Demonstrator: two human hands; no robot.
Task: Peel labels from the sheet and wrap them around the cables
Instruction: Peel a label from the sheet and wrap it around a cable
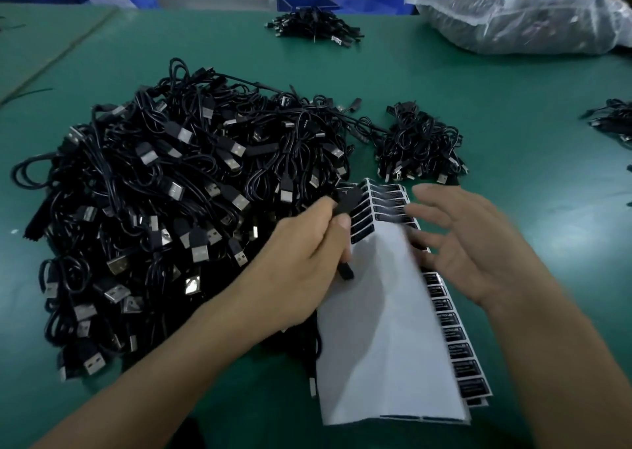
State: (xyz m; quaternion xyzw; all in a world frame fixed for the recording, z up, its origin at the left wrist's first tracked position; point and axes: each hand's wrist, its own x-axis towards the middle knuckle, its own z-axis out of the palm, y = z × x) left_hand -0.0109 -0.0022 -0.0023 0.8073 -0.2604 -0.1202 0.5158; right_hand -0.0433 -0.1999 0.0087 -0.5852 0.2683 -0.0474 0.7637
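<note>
Lower centre on the green worktop (pixel 513 106): label sheet (pixel 383 329), partly curled, broad white stretch showing, black labels (pixel 458 352) left along its right edge and top. At its upper left corner, one black cable (pixel 345 202) clamped in the curled fingers of the left hand (pixel 307 253). Right hand (pixel 472 243) blurred above the sheet, fingers apart, holding nothing. No label seen on that cable yet. Left of frame, a large heap of cables (pixel 171 192): likely most work still ahead.

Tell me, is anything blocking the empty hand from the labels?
Nothing visible. The right hand is open just over the label sheet, beside its black labels; the left hand holds a cable alongside.
</note>
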